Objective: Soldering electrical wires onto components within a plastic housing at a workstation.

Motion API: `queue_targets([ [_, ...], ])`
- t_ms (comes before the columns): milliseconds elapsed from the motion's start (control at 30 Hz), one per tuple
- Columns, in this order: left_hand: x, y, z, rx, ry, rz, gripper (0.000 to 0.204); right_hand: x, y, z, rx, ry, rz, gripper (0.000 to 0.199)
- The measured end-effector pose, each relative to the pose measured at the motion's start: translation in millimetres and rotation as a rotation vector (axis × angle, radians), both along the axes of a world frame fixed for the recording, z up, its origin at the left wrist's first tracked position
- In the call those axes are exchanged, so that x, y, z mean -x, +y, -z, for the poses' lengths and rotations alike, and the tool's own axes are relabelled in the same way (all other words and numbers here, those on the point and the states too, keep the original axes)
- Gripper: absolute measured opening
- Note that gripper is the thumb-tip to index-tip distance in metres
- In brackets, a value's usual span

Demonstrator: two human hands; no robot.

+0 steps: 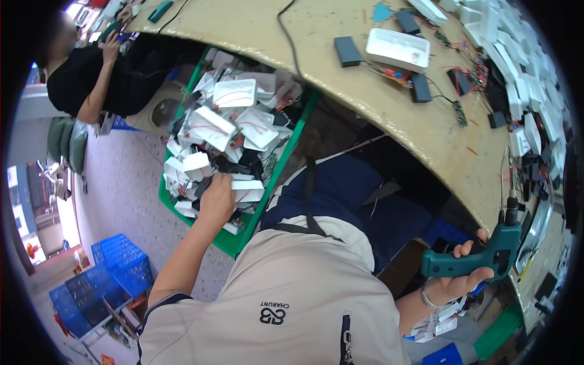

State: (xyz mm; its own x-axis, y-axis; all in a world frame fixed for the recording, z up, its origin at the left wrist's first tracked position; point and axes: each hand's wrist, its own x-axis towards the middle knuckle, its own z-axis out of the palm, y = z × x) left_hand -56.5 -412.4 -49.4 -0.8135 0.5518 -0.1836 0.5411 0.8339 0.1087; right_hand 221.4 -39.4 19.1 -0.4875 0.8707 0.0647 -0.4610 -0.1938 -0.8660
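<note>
My left hand reaches into a green bin at my left. Its fingers are closed at the end of a white plastic case, and the fingertips are partly hidden. Heaped around it are several more white cases with thin red wires and dark parts. At the right, my right hand holds a green power drill. The drill's bit points up and away from me, beside the table edge.
A long table curves along the far and right side. On it lie an open white case, black boxes with wires, and a large pile of white cases. Blue crates stand at the left. Another person works at the far left.
</note>
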Motion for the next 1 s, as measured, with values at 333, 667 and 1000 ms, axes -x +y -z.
queue_targets([
  [333,-1,-27,7,0.178,-0.051,0.108,0.034,-10,8,2,-0.021,0.081,0.028,0.074],
  [667,4,17,-35,0.284,-0.101,0.134,0.047,1,11,8,-0.006,0.171,0.028,0.073],
  [1000,7,23,-27,0.304,-0.020,0.092,0.043,2,12,6,0.033,0.170,0.075,0.073],
])
